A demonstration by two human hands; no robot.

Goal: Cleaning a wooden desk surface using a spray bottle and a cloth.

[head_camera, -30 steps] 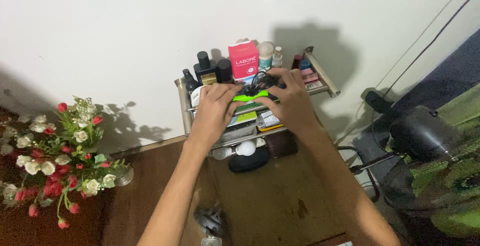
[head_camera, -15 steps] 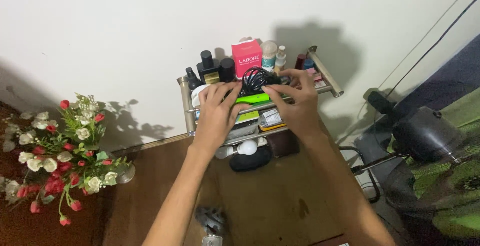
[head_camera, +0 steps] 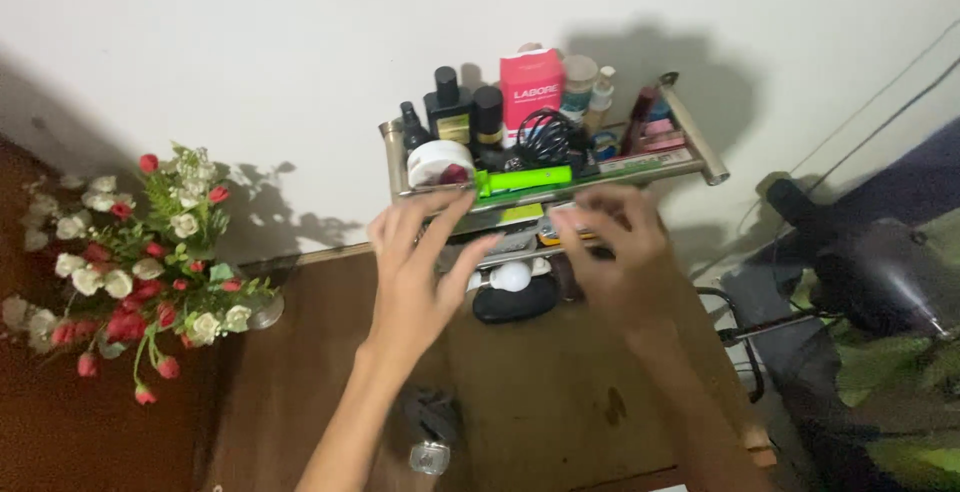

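Our hands are pulling back from the green comb (head_camera: 522, 180) on the metal rack (head_camera: 690, 142); left hand (head_camera: 420, 262) spread, empty; blurred right hand (head_camera: 610, 252) seemingly open, hiding lower-shelf items.

the blurred right hand (head_camera: 610, 252) hides part of the rack's lower shelf (head_camera: 520, 242).

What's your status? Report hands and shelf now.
Left hand open, empty. Right hand open, blurred. Green bar lies on metal rack, untouched. Nothing between.
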